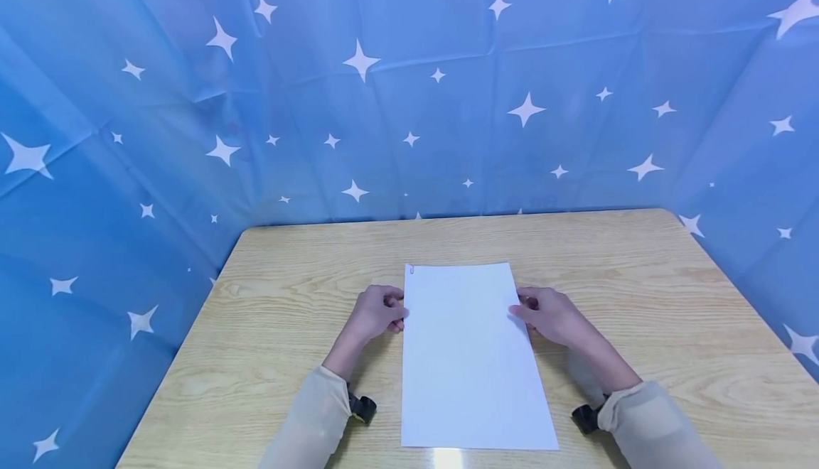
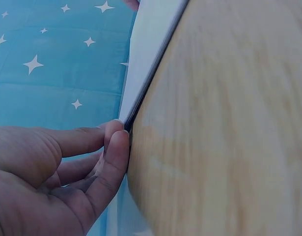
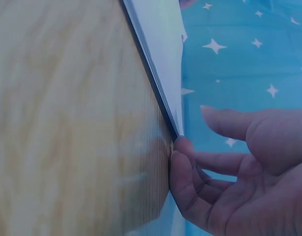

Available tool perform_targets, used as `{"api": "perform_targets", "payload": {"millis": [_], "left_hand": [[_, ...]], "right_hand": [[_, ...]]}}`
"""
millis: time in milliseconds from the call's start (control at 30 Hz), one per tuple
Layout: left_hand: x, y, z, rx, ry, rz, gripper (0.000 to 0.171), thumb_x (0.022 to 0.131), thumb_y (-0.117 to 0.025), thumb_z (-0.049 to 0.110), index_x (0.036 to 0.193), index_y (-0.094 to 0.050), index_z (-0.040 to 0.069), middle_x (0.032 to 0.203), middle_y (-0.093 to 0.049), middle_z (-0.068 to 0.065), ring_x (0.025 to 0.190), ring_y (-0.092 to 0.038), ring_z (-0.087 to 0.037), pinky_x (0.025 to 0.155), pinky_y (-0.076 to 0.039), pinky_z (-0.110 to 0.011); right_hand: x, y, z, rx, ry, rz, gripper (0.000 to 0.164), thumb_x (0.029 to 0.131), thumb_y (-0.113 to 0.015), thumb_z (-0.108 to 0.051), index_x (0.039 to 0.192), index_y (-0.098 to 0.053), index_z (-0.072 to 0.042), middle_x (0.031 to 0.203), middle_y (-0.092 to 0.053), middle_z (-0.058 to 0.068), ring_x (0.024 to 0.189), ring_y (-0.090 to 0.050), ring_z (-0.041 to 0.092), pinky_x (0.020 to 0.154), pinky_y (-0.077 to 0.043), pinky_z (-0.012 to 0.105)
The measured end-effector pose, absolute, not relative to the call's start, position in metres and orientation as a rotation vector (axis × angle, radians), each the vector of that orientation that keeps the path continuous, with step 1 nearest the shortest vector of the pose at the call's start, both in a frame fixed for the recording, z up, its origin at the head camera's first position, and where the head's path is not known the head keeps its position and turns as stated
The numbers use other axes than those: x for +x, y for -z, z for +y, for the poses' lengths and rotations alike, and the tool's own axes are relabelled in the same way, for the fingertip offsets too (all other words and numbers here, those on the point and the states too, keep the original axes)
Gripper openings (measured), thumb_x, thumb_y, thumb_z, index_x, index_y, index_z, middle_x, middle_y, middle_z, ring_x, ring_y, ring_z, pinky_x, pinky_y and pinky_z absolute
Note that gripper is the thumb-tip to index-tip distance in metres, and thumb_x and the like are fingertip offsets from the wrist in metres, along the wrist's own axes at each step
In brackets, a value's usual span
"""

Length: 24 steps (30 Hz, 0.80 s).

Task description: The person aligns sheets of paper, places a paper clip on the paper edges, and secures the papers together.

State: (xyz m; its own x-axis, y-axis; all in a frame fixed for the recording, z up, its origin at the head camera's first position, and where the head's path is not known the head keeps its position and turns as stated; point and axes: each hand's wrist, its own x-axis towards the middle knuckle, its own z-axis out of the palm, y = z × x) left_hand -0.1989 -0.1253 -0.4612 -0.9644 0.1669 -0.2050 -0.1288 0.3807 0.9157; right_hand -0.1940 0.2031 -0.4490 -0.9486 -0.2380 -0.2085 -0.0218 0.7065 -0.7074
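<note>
A stack of white paper (image 1: pixel 470 355) lies upright in front of me on the wooden table, with a small paper clip (image 1: pixel 412 270) at its top left corner. My left hand (image 1: pixel 380 313) is at the stack's left edge; in the left wrist view its thumb and fingertips come together at the edge of the paper (image 2: pixel 146 54). On the opposite side, my right hand (image 1: pixel 544 313) touches the right edge with its fingertips. The right wrist view shows the right thumb (image 3: pixel 224 123) raised apart from the paper, while the other fingers bend beside the edge.
The light wooden table (image 1: pixel 288 270) extends around the paper on all sides, its far corners rounded. A blue curtain with white stars (image 1: pixel 448 99) hangs behind and beside it. Dark wrist cameras (image 1: pixel 362 408) show below both sleeves.
</note>
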Motion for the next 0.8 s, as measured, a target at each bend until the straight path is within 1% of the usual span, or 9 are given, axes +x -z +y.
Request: {"api": "perform_targets", "payload": {"millis": [100,333,467,600,700,733,800], "left_hand": [[-0.1992,0.4620,-0.1260,0.038,-1.622,2.375,0.041,0.087,-0.066,-0.007,0.126,-0.055,-0.011,0.078,-0.062,-0.014,0.062,-0.068,-0.024,0.059,-0.057,-0.035],[-0.1992,0.4632,-0.1258,0.046,-1.616,2.360,0.043,0.087,-0.067,-0.007,0.128,-0.053,-0.011,0.077,-0.060,-0.013,0.065,-0.069,-0.026,0.060,-0.058,-0.035],[-0.1993,0.4613,-0.1245,0.044,-1.612,2.362,0.042,0.088,-0.067,-0.005,0.128,-0.053,-0.010,0.076,-0.059,-0.012,0.067,-0.069,-0.027,0.061,-0.058,-0.035],[-0.1985,0.4581,-0.1231,0.084,-1.525,2.446,0.034,0.092,-0.066,0.006,0.123,-0.058,-0.006,0.078,-0.060,-0.010,0.065,-0.068,-0.026,0.059,-0.056,-0.033],[-0.1973,0.4556,-0.1207,0.200,-1.410,2.553,0.029,0.095,-0.065,0.016,0.118,-0.062,-0.002,0.081,-0.061,-0.007,0.063,-0.066,-0.023,0.055,-0.052,-0.031],[-0.1969,0.4550,-0.1197,0.253,-1.366,2.594,0.029,0.096,-0.064,0.019,0.117,-0.063,-0.001,0.083,-0.062,-0.007,0.063,-0.065,-0.022,0.055,-0.051,-0.031],[-0.1960,0.4537,-0.1178,0.372,-1.264,2.672,0.031,0.097,-0.063,0.025,0.118,-0.064,0.002,0.087,-0.063,-0.005,0.069,-0.063,-0.019,0.059,-0.050,-0.030]], "right_hand": [[-0.1945,0.4490,0.2025,-0.206,1.076,2.637,0.054,0.099,-0.059,-0.024,0.139,-0.044,0.008,0.068,-0.046,0.004,0.055,-0.041,0.016,0.047,-0.034,0.027],[-0.1931,0.4496,0.2017,-0.193,1.044,2.644,0.059,0.099,-0.058,-0.031,0.141,-0.042,0.007,0.075,-0.049,0.006,0.058,-0.046,0.017,0.049,-0.036,0.029],[-0.1936,0.4491,0.2019,-0.238,1.027,2.673,0.059,0.099,-0.057,-0.033,0.141,-0.042,0.007,0.073,-0.049,0.005,0.058,-0.045,0.017,0.049,-0.036,0.029],[-0.1937,0.4499,0.2009,-0.292,1.015,2.693,0.059,0.099,-0.057,-0.033,0.139,-0.043,0.009,0.071,-0.047,0.004,0.057,-0.043,0.016,0.050,-0.035,0.029],[-0.1929,0.4499,0.2006,-0.320,1.005,2.693,0.060,0.099,-0.057,-0.034,0.139,-0.043,0.009,0.069,-0.045,0.003,0.055,-0.039,0.015,0.050,-0.033,0.028],[-0.1928,0.4495,0.2008,-0.330,1.003,2.692,0.060,0.099,-0.057,-0.033,0.139,-0.043,0.009,0.068,-0.044,0.003,0.054,-0.038,0.015,0.049,-0.033,0.028],[-0.1930,0.4485,0.2019,-0.364,0.994,2.715,0.057,0.099,-0.057,-0.031,0.140,-0.044,0.007,0.070,-0.046,0.003,0.056,-0.039,0.015,0.049,-0.035,0.029]]}}
